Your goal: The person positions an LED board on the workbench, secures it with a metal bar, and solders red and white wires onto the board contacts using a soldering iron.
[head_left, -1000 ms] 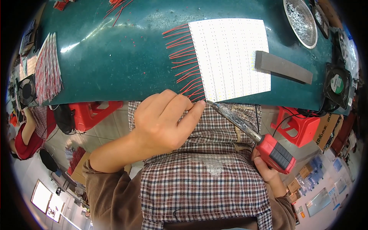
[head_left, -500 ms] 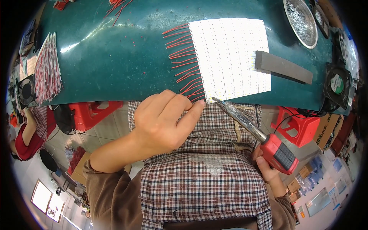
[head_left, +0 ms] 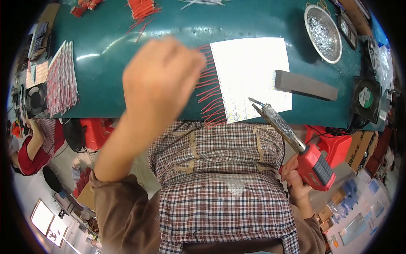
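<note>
On the table lies a white panel of LED strips, with thin red wires along its left edge. My left hand is up over the table to the left of the panel, covering some upper wires. Its fingers look curled but are smeared by motion, so what they hold, if anything, cannot be told. In my right hand is a red-handled soldering iron, at the right by my apron. The iron's tip points up-left over the panel's near part, and a thin strand shows beside it.
A dark grey bar rests across the panel's right edge. Farther right stand a metal bowl of silvery scraps and a black fan. Red wire bundles lie at the back, and wired strips at the left. A co-worker's arm shows far left.
My left hand has left the wires at the panel's near-left corner and risen up and away. The iron's tip has moved right from that corner. The view has shifted slightly.
</note>
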Action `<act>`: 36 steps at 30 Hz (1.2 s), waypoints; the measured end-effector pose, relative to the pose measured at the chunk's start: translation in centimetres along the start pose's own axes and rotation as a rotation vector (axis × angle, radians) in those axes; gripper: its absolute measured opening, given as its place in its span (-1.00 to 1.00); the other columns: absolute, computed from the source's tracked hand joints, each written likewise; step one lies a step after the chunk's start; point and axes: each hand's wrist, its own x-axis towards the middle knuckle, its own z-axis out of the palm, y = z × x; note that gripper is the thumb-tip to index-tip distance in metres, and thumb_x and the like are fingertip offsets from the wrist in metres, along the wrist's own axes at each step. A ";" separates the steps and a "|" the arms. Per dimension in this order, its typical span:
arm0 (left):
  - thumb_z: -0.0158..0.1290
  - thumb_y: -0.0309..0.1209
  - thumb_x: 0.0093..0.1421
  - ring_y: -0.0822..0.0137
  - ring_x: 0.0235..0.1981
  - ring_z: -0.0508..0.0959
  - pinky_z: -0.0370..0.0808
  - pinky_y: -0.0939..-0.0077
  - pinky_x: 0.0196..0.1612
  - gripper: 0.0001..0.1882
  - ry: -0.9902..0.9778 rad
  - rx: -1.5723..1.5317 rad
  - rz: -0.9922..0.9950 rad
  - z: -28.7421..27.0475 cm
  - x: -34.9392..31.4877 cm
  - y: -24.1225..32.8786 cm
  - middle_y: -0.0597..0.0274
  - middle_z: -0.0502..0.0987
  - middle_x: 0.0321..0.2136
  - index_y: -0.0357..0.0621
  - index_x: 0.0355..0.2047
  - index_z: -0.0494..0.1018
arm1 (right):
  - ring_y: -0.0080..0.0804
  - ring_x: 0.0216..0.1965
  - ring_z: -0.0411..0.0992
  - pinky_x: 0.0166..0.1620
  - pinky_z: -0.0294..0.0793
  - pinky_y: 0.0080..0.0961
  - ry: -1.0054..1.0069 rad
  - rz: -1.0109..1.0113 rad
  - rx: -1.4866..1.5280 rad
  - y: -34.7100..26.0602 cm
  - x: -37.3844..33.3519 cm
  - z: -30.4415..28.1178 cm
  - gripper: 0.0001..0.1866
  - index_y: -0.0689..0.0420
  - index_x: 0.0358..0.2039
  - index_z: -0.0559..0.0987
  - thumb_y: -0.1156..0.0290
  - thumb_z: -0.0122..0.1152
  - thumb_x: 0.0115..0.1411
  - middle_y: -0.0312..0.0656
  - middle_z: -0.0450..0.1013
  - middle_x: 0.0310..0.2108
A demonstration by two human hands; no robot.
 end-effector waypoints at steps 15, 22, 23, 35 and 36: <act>0.32 -0.29 0.27 0.23 -0.32 0.59 0.53 0.36 -0.20 -0.80 -0.311 0.056 -0.087 2.9 8.2 -7.6 0.24 0.56 -0.31 -0.11 -0.23 0.60 | -0.52 -0.59 0.24 -0.45 0.35 -0.51 -0.014 -0.044 0.086 0.4 1.0 -0.8 -0.70 0.18 -0.26 0.43 0.25 0.32 0.32 -0.18 0.35 -0.47; 0.29 -0.30 0.24 0.10 -0.25 0.69 0.58 0.17 -0.21 -0.85 -0.267 0.132 -0.130 1.8 7.9 -6.2 0.18 0.66 -0.31 -0.08 -0.29 0.64 | -0.52 -0.61 0.24 -0.47 0.33 -0.52 -0.074 -0.104 0.054 0.8 2.0 -1.0 -0.72 0.16 -0.27 0.42 0.26 0.30 0.35 -0.20 0.33 -0.52; 0.30 -0.31 0.24 0.13 -0.29 0.69 0.57 0.19 -0.23 -0.86 -0.261 0.095 -0.135 1.7 7.8 -6.3 0.20 0.67 -0.33 -0.07 -0.29 0.65 | -0.52 -0.61 0.24 -0.47 0.33 -0.52 -0.073 -0.105 0.055 0.8 2.0 -0.9 -0.72 0.16 -0.27 0.42 0.26 0.30 0.35 -0.20 0.33 -0.52; 0.33 -0.40 0.17 0.25 -0.40 0.62 0.53 0.30 -0.35 -0.90 -0.174 -0.169 -0.131 0.3 4.4 -3.1 0.31 0.62 -0.39 -0.04 -0.32 0.64 | -0.55 -0.60 0.21 -0.46 0.35 -0.52 -0.073 -0.079 0.038 -0.2 2.3 0.4 -0.79 0.18 -0.21 0.41 0.36 0.25 0.37 -0.19 0.33 -0.45; 0.34 -0.41 0.15 0.24 -0.37 0.61 0.53 0.28 -0.35 -0.90 -0.147 -0.154 -0.049 0.3 3.8 -2.9 0.32 0.60 -0.39 -0.03 -0.33 0.63 | -0.55 -0.60 0.22 -0.45 0.36 -0.52 -0.080 -0.090 0.035 -0.6 2.5 0.8 -0.81 0.19 -0.19 0.41 0.39 0.23 0.37 -0.19 0.33 -0.44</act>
